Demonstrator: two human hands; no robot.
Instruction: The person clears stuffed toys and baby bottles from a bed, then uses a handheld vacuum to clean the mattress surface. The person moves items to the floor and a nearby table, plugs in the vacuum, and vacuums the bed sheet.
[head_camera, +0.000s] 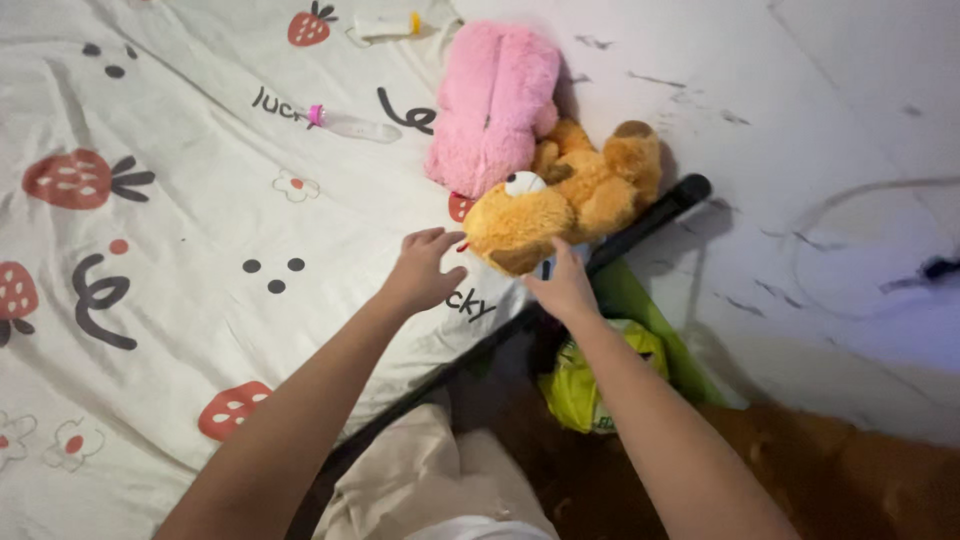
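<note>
Teddy bear (560, 205) on bed (200, 220) edge, plush cushion (492, 105) behind, touching

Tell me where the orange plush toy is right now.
In the head view, the orange plush toy lies at the bed's right edge, against the pink plush, with both hands reaching it from below.

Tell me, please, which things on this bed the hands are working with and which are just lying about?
In hand:
- orange plush toy, touched by the left hand and right hand

Lying about:
- pink plush toy
- two small bottles on the strawberry-print bedsheet
- yellow-green bag beside the bed
- black bed rail
</note>
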